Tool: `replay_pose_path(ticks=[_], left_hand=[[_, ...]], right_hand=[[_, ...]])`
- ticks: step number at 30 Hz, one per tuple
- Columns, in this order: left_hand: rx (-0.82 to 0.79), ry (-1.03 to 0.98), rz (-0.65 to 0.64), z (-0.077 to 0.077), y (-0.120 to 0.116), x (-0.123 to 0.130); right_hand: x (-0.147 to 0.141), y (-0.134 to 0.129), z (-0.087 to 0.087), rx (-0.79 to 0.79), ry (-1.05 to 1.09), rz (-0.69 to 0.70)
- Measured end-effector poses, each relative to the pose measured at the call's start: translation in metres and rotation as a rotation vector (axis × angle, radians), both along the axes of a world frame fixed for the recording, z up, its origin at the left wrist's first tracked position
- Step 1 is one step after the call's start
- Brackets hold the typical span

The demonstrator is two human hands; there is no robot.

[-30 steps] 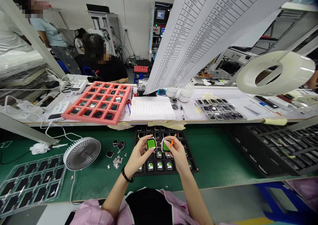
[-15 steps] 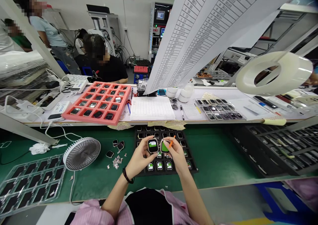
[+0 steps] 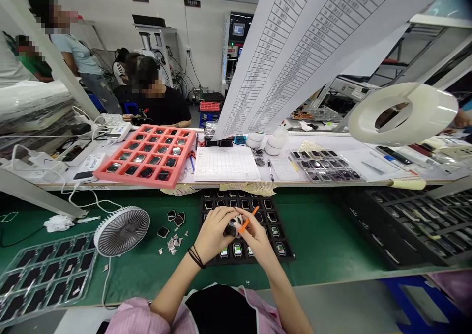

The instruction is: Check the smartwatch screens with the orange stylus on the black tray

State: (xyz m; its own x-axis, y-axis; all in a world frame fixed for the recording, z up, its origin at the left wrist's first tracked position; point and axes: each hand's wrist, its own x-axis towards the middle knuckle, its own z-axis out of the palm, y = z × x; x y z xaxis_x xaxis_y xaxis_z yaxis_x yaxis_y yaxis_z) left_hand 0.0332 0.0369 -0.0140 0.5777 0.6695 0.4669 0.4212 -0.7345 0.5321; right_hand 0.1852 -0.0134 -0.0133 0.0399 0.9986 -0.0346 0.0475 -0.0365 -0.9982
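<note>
My left hand [image 3: 216,232] is closed around a watch body [image 3: 231,229], which is turned edge-on and partly covered by the fingers. Close against it, my right hand [image 3: 257,236] grips a thin orange stick [image 3: 250,219] that slants up to the right. Whether the right fingers also hold a second watch cannot be made out. Both hands are above a black tray [image 3: 288,249] of square watch bodies, several with green and white lit screens.
A round fan [image 3: 121,231] stands left, near loose watch parts [image 3: 173,244] and a clear tray [image 3: 90,270]. The shelf ahead bears a pink tray [image 3: 173,178] and a form [image 3: 226,164]. Dark trays [image 3: 387,245] are at right. Hanging sheets [image 3: 273,59] and a tape roll [image 3: 401,113] are overhead.
My hands have come together. The two watches, held apart with screens facing up earlier, are now mostly hidden, one tipped edge-on. The orange stick has moved slightly left and down.
</note>
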Motion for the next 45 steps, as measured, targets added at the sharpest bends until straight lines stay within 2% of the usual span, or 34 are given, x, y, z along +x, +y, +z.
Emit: replay_pose_path(ticks=[4, 8, 15, 19, 24, 32, 39, 45], left_hand=[[0.001, -0.136, -0.019, 0.006, -0.002, -0.002], [-0.034, -0.177, -0.074, 0.008, -0.004, -0.002], [-0.067, -0.222, -0.107, 0.009, -0.007, -0.001], [-0.075, -0.244, -0.103, 0.01, -0.006, 0.0], [-0.093, -0.234, -0.096, 0.013, -0.005, 0.001], [-0.052, -0.256, -0.133, 0.014, -0.005, 0.004], [-0.067, -0.28, -0.106, 0.015, -0.004, 0.002], [-0.089, -0.283, -0.108, 0.018, -0.004, 0.001]], right_hand=[[0.01, 0.002, 0.0, -0.092, 0.283, 0.115], [0.013, 0.002, 0.0, -0.151, 0.407, 0.214], [0.01, -0.001, 0.002, -0.039, 0.357, 0.256], [0.01, -0.001, 0.003, -0.069, 0.386, 0.254], [0.006, 0.0, 0.002, -0.133, 0.411, 0.186], [0.003, -0.002, 0.005, -0.122, 0.453, 0.112], [0.004, -0.001, 0.006, -0.09, 0.461, 0.225], [0.006, -0.002, 0.008, -0.089, 0.451, 0.194]])
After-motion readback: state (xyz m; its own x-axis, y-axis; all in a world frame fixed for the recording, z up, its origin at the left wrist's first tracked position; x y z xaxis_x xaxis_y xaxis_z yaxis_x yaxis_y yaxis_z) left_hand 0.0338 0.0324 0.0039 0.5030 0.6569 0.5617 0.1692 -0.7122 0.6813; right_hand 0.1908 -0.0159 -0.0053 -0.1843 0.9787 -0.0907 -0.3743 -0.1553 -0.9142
